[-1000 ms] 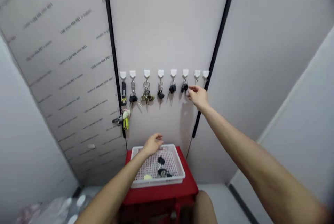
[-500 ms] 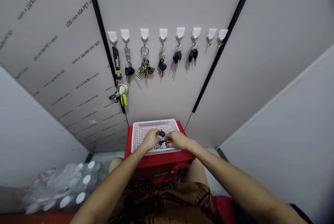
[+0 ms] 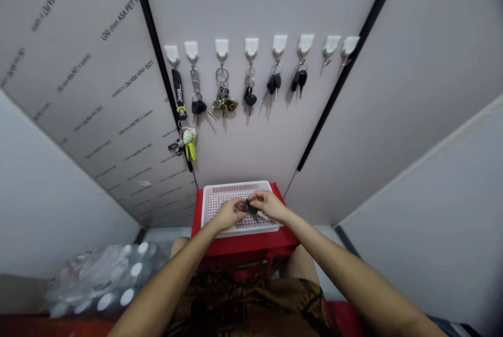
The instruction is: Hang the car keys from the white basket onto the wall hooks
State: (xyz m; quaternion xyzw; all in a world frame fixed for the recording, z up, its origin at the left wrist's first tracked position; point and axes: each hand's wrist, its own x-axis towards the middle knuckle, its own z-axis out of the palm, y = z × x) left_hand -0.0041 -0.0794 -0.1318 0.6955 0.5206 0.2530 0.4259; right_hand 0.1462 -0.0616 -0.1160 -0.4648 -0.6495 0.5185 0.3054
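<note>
Both hands are over a white perforated plastic basket (image 3: 236, 187), which rests on a red surface (image 3: 236, 246). My left hand (image 3: 228, 215) pinches the left end of a bunch of keys (image 3: 252, 209), near its metal ring. From the right, my right hand (image 3: 269, 204) has its fingers closed on the same bunch. The keys have black heads, and a pale piece sticks out below the right fingers. My fingertips partly hide the bunch, so I cannot tell how many keys it has.
White hooks (image 3: 251, 49) run in a row along the grey wall. Key bunches hang from several of them, one with brass-coloured charms (image 3: 225, 104). A black strap (image 3: 178, 90) with trinkets hangs at the left. Shrink-wrapped bottles (image 3: 104, 276) stand at lower left.
The keys have come up off the basket floor into my fingers, and my hands have drawn closer together around them. The whole view has shifted slightly.
</note>
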